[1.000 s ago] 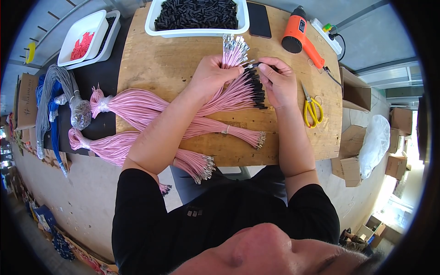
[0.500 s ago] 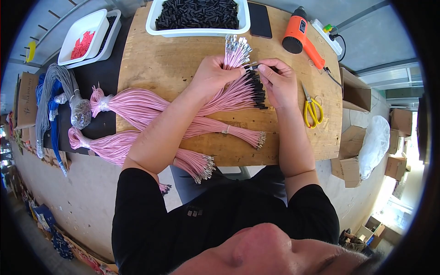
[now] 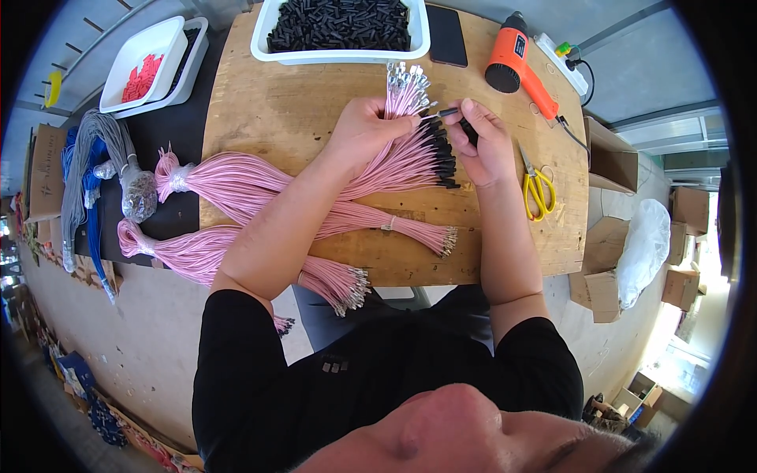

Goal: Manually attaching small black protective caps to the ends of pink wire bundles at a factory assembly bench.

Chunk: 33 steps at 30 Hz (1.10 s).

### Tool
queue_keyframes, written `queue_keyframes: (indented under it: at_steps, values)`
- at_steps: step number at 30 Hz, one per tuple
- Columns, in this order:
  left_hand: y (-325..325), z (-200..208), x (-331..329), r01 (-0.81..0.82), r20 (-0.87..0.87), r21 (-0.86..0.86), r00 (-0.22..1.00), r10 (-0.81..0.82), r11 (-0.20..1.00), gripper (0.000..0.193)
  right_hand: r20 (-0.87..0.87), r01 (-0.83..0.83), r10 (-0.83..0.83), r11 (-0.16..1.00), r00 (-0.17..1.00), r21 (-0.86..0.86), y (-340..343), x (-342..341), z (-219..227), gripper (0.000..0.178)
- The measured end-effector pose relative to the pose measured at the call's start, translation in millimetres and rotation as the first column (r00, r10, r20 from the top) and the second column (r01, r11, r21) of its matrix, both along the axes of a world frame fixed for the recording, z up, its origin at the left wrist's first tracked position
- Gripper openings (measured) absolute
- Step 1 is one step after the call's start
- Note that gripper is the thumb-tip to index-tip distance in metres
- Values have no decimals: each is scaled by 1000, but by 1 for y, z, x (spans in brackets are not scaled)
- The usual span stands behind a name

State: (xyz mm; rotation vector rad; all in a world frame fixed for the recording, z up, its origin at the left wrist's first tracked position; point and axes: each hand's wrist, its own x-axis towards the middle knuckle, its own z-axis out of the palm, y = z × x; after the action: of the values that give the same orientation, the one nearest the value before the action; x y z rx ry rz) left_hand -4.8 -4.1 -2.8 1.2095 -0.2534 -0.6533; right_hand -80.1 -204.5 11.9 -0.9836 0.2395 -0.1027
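A wooden tabletop (image 3: 292, 102) bears pink wire bundles (image 3: 244, 178); white bin (image 3: 339, 57); dark phone (image 3: 447, 35); orange heat gun (image 3: 510, 57); yellow scissors (image 3: 531, 170).

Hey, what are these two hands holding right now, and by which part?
The left hand grips pink wires just below their metal ends; the right hand holds small black sleeves, exact grip point unclear.

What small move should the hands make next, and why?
Probably ease the black sleeve onto the wire tip: the right hand pinches it there, the left hand holds the pink wires, and many neighbours wear black covers while metal terminals remain bare.
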Motion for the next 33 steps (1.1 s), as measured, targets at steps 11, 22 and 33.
queue_keyframes:
  at_steps: [11, 22, 33]
  values:
    - [1, -2, 1, 37, 64, 56, 997, -41, 998, 12, -32, -119, 121, 991, 992, 61, 0, 1, -8, 20]
    - [1, 0, 0, 52, 68, 53, 996, -55, 997, 12, -57, -110, 113, 993, 992, 49, 3, 1, -6, 16]
    - [-2, -5, -1, -42, 176, 47, 984, 33, 998, 20, 56, 144, -137, 977, 989, -155, 5, -1, 6, 14]
